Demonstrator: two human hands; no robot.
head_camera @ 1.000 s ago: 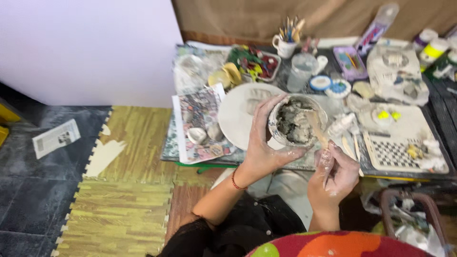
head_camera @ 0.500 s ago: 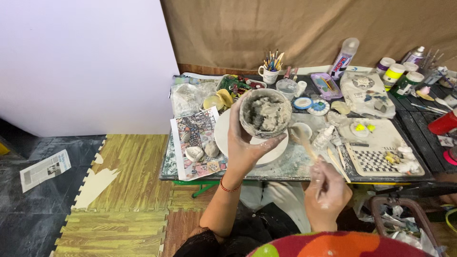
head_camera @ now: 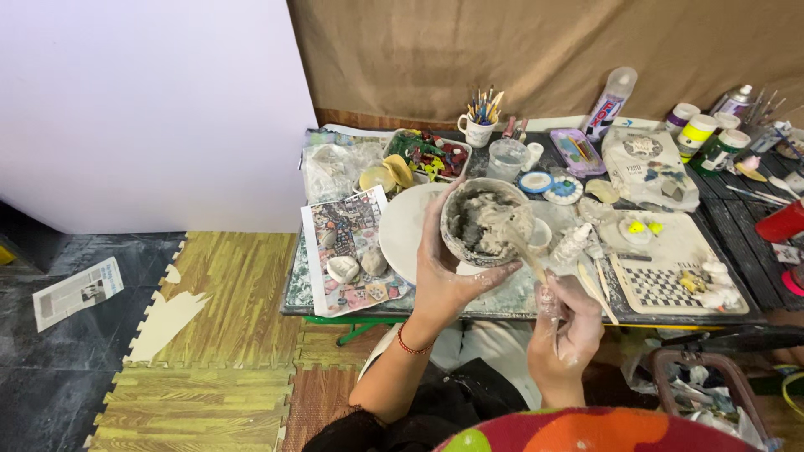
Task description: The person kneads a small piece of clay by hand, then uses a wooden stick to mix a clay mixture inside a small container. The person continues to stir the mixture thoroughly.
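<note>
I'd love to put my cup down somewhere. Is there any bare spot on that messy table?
Hardly. The white plate shows bare surface left of the clay bowl that the left hand holds. The checkered board, right of the right hand, has some clear squares. The back row around the brush mug is crowded.

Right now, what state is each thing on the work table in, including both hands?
Left hand: clay-smeared, gripping the bowl from below.
Bowl: lifted, tilted toward the person, holding grey clay.
Right hand: closed on the wooden stick.
Wooden stick: its tip in the bowl's clay.
White plate: flat on the table, bare.
Brush mug: upright, full of brushes.
White bottle: upright, capped.
</note>
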